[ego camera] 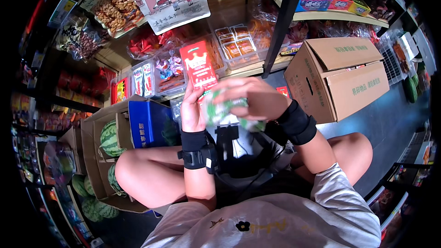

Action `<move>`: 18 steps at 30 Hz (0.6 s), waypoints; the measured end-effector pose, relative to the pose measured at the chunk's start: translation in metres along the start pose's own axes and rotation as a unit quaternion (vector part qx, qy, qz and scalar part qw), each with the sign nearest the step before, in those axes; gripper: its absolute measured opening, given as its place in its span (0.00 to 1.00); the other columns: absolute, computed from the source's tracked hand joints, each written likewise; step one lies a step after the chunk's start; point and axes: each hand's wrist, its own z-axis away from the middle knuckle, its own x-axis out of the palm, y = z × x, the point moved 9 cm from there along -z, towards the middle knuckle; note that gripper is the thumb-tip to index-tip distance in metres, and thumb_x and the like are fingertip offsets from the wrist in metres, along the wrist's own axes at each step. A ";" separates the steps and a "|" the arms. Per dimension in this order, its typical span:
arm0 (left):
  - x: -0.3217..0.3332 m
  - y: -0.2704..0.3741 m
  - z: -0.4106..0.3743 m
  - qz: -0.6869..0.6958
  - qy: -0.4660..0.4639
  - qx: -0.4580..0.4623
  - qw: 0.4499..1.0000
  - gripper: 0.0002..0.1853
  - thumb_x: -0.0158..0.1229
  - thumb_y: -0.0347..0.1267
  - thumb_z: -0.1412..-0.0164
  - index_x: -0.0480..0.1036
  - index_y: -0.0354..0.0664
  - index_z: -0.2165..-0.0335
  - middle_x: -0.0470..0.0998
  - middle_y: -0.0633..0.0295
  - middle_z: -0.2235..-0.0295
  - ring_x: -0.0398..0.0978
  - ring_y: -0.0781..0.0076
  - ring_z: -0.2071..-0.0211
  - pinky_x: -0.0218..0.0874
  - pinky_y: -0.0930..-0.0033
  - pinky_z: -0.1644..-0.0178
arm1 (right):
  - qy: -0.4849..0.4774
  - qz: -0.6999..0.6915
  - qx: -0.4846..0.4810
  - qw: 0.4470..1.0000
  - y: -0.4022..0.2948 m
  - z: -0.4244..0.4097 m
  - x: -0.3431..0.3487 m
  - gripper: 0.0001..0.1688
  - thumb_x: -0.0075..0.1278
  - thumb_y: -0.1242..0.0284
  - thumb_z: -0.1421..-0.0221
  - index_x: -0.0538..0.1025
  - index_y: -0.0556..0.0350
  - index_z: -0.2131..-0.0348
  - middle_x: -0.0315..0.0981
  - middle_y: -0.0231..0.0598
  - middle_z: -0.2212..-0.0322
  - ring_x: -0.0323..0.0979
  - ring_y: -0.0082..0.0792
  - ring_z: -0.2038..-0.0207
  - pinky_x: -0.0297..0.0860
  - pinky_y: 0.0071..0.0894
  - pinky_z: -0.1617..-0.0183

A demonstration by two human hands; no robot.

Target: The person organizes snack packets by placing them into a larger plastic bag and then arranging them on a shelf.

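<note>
A red packet (198, 63) with a printed crown stands upright in my left hand (193, 108), its thumb over the lower edge. My right hand (256, 96) is blurred and holds a crumpled green and white cloth or wrapper (224, 108), close to the packet's lower end; which of the two it is, I cannot tell. Both wrists wear black straps. Just behind the packet, clear plastic tubs (168, 70) of small wrapped snacks line a low wooden shelf. A small red packet (282, 91) shows right of my right hand.
A cardboard box (356, 89) stands on the floor at the right, its top flaps nearly closed. To the left, an open carton (90, 151) holds watermelons (112, 139), beside a blue panel (151, 124). A black shelf post (286, 17) rises ahead. Large snack bags (172, 0) hang above the shelf.
</note>
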 end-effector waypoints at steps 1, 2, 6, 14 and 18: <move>0.004 -0.003 -0.001 0.010 -0.028 -0.003 1.000 0.24 0.36 0.23 0.43 0.52 0.37 0.46 0.66 0.51 0.52 0.67 0.60 0.52 0.62 0.59 0.50 | 0.027 0.075 0.028 0.996 0.003 0.001 -0.002 0.20 0.53 0.75 0.64 0.74 0.50 0.64 0.67 0.38 0.59 0.69 0.41 0.62 0.68 0.36 0.62; 0.013 -0.008 0.001 0.051 -0.064 -0.024 0.996 0.24 0.36 0.24 0.43 0.52 0.37 0.46 0.65 0.51 0.51 0.66 0.60 0.52 0.62 0.59 0.50 | 0.055 0.150 0.056 0.986 0.007 0.003 -0.002 0.21 0.53 0.75 0.64 0.74 0.49 0.63 0.66 0.37 0.60 0.69 0.41 0.62 0.68 0.36 0.63; 0.033 -0.022 0.008 0.037 -0.061 -0.021 0.997 0.21 0.34 0.29 0.38 0.53 0.35 0.46 0.61 0.49 0.49 0.63 0.58 0.48 0.59 0.56 0.47 | 0.152 0.238 0.070 0.957 0.023 0.015 -0.001 0.23 0.55 0.74 0.62 0.72 0.47 0.60 0.63 0.37 0.60 0.67 0.40 0.61 0.68 0.35 0.63; 0.051 -0.039 0.015 -0.087 -0.113 -0.061 0.988 0.26 0.41 0.17 0.43 0.51 0.33 0.46 0.66 0.55 0.53 0.68 0.71 0.55 0.62 0.69 0.51 | 0.237 0.245 0.224 0.913 0.060 0.032 -0.041 0.20 0.50 0.72 0.55 0.72 0.50 0.58 0.64 0.43 0.62 0.68 0.45 0.61 0.68 0.38 0.61; 0.030 -0.031 0.004 -0.063 -0.069 -0.024 0.995 0.26 0.41 0.17 0.43 0.50 0.35 0.45 0.66 0.55 0.54 0.68 0.68 0.54 0.64 0.65 0.53 | 0.216 0.225 0.177 0.933 0.058 0.031 -0.040 0.20 0.50 0.72 0.57 0.72 0.50 0.59 0.65 0.42 0.63 0.68 0.43 0.61 0.68 0.38 0.62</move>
